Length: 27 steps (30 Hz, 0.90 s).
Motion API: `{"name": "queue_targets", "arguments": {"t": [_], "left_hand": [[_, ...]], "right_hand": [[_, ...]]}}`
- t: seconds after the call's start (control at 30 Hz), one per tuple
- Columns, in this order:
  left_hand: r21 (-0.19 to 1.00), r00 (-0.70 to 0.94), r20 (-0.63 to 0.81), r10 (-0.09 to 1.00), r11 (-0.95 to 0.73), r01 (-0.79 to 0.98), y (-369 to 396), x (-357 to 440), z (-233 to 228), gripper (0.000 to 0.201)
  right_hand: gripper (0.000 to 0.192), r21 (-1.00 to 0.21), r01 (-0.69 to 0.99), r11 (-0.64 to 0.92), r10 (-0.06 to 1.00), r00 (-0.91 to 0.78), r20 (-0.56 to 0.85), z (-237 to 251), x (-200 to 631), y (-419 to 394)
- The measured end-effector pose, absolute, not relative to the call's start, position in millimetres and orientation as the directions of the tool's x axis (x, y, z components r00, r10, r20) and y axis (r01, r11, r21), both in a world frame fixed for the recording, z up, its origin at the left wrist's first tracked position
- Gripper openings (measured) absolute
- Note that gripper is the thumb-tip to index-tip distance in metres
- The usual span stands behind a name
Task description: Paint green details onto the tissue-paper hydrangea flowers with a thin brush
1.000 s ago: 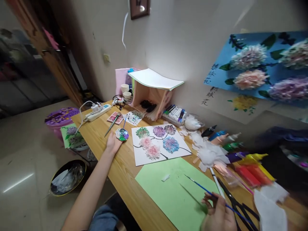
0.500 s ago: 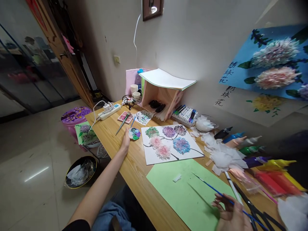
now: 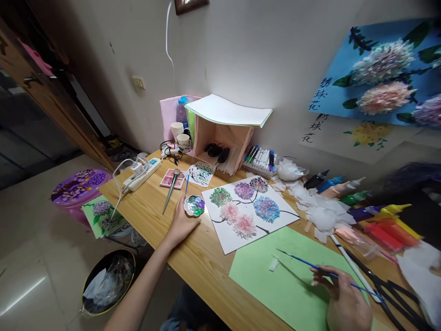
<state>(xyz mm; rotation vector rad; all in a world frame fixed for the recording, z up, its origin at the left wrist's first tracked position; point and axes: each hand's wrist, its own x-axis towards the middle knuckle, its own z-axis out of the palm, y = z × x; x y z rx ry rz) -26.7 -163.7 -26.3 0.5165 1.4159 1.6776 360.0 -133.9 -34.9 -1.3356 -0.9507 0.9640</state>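
My left hand (image 3: 182,225) rests at the table's left edge, its fingers closed on a small flower-shaped paint palette (image 3: 194,205) smeared with purple and green. A thin blue stick (image 3: 186,180) shows just beyond those fingers; whether they touch it I cannot tell. In my right hand (image 3: 344,294) is a thin blue paintbrush (image 3: 310,265), its tip pointing left above the green sheet (image 3: 255,271). Below the tip lies a small white paper scrap (image 3: 274,265). Between the hands sits a white card (image 3: 220,239) with several fluffy coloured flowers and dark painted stems.
White tissue pieces (image 3: 324,214), several paint bottles (image 3: 330,184) and black scissors (image 3: 389,289) crowd the right side. Behind the card stand a pink box (image 3: 237,142) and marker pens (image 3: 260,158). A makeup brush (image 3: 170,191) and power strip (image 3: 143,174) lie left. A bin (image 3: 108,280) stands below.
The view has turned, moving the table scene. My left hand and the palette have come slightly nearer to me and the card. The paintbrush stays in my right hand over the green sheet.
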Motion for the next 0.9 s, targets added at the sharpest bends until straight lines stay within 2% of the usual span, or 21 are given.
{"name": "queue_targets", "arguments": {"t": [0.1, 0.17, 0.27, 0.4, 0.5, 0.63, 0.9], "left_hand": [[0.996, -0.551, 0.035, 0.834, 0.016, 0.088, -165.0, -33.8, -36.3, 0.083], [0.968, -0.521, 0.093, 0.849, 0.046, 0.247, -163.6, -36.4, -43.9, 0.081], [0.919, -0.494, 0.146, 0.857, 0.067, 0.389, -161.3, -37.4, -50.5, 0.079], [0.894, -0.496, 0.159, 0.853, 0.088, 0.439, -159.5, -36.5, -49.3, 0.077], [0.894, -0.498, 0.164, 0.851, 0.085, 0.441, -158.5, -36.0, -47.4, 0.078], [0.898, -0.507, 0.188, 0.841, 0.062, 0.435, -158.6, -34.9, -47.7, 0.079], [0.903, -0.534, 0.197, 0.822, 0.059, 0.425, -160.5, -32.2, -42.2, 0.078]], "right_hand": [[0.039, -0.991, -0.069, 0.112, 0.952, 0.294, 0.087, -25.4, 337.0, -122.8], [0.034, -0.981, -0.098, 0.169, 0.962, 0.233, 0.143, -15.7, 318.1, -112.3], [0.029, -0.963, -0.092, 0.252, 0.961, 0.139, 0.238, 3.8, 287.8, -93.4], [0.025, -0.906, -0.025, 0.422, 0.906, -0.023, 0.422, 39.3, 244.7, -67.0], [0.026, -0.844, 0.089, 0.528, 0.833, -0.245, 0.496, 65.8, 208.7, -51.4], [0.026, -0.755, 0.275, 0.595, 0.744, -0.543, 0.389, 79.9, 163.1, -42.1], [0.027, -0.620, 0.340, 0.707, 0.633, -0.695, 0.341, 53.8, 129.0, -44.1]]}}
